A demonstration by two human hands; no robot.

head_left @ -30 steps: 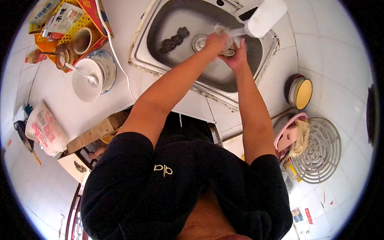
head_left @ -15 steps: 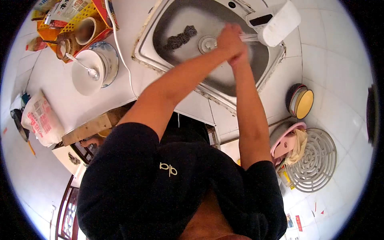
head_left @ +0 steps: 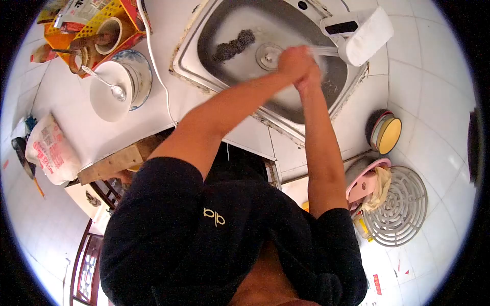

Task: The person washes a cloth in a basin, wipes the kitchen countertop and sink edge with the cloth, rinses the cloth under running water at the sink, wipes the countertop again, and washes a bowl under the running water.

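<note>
Over the metal sink (head_left: pixel 301 115), my left hand (head_left: pixel 294 65) is closed round my right hand (head_left: pixel 310 80). The two press together, slightly smeared by motion, and the fingers of my right hand are mostly hidden. Beside them, water runs from the white tap (head_left: pixel 368 36) onto the hands. Just left of the hands is the round drain (head_left: pixel 267 55). A dark, coarse scrubbing pad (head_left: pixel 234 46) lies on the sink floor farther left, apart from both hands. I cannot make out anything held between the palms.
On the left counter stands a white bowl (head_left: pixel 104 104) with a spoon (head_left: pixel 118 93), beside a patterned bowl (head_left: pixel 145 76). A white cable (head_left: pixel 155 66) crosses the counter. Behind is an orange box (head_left: pixel 130 38) of jars. Round tins (head_left: pixel 389 135) and a grey rack (head_left: pixel 400 214) are at right.
The joined hands stay together under the tap, shifting only slightly as they rub. The whole view has moved a little; the scrubbing pad and bowls stay put.
</note>
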